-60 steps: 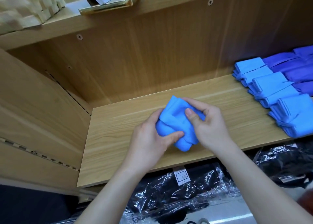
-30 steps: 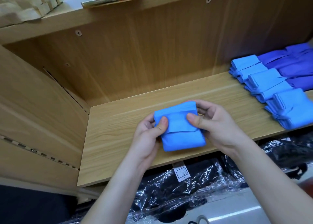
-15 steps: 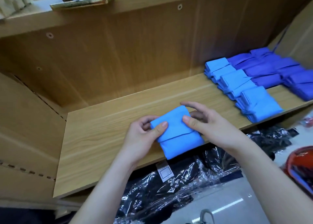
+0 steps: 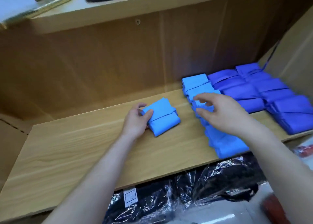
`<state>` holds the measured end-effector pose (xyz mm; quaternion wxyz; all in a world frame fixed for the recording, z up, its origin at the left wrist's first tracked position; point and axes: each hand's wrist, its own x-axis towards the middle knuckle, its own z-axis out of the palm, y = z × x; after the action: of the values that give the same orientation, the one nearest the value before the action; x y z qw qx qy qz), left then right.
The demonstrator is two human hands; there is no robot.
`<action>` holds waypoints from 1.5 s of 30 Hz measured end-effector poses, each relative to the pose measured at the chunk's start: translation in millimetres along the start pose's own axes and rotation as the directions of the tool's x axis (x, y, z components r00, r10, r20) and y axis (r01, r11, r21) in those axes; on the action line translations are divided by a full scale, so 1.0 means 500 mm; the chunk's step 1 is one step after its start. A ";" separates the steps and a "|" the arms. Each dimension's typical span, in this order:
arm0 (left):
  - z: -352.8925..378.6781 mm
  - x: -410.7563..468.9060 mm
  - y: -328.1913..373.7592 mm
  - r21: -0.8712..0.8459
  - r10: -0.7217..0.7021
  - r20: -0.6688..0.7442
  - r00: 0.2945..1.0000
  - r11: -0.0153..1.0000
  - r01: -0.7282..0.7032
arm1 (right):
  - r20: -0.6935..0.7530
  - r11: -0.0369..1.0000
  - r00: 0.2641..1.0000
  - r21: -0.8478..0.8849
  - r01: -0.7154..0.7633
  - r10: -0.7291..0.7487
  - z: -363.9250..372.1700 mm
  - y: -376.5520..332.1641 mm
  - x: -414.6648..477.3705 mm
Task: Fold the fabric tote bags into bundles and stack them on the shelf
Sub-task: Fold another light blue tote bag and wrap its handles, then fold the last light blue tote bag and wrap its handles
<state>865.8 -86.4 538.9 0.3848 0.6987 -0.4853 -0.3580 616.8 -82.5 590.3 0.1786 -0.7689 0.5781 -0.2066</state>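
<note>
Now that the right hand (image 4: 225,113) has let go, its grip is hovering spread over the stacked light-blue bundles (image 4: 196,83), while the left hand (image 4: 137,120) is pinching the folded bundle (image 4: 162,117) flat on the shelf (image 4: 84,147); folding is looking finished, leaving only placement beside the row.

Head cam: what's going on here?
A person is packing folded tote bags onto a wooden shelf. The left hand grips one light-blue bundle lying on the shelf. The right hand, fingers loosely spread, is over the light-blue row of finished bundles; motion blur hides whether it touches them. Darker blue bundles sit further right, and black packs in plastic lie below the shelf.
</note>
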 end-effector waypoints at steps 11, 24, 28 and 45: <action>0.045 -0.005 0.027 0.714 0.350 0.126 0.928 0.617 -0.330 | 0.106 0.978 0.994 -0.206 0.044 -0.022 0.016 0.092 0.188; 0.105 0.091 0.047 0.705 0.409 0.171 0.896 0.585 -0.401 | 0.089 0.996 0.995 -0.073 0.042 -0.035 0.024 0.093 0.199; 0.080 0.083 0.054 0.652 0.436 0.183 0.881 0.616 -0.441 | -0.129 0.999 0.991 0.032 -0.030 0.033 -0.031 0.067 0.132; 0.209 -0.213 0.109 0.054 0.754 0.483 0.444 0.481 -0.875 | -0.188 0.796 0.826 -0.224 -0.562 0.531 -0.149 0.216 -0.442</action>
<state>723.6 -17.5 553.8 0.2939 0.3336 -0.8774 -0.1802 435.5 98.7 573.7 0.0906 -0.5726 0.8074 -0.1095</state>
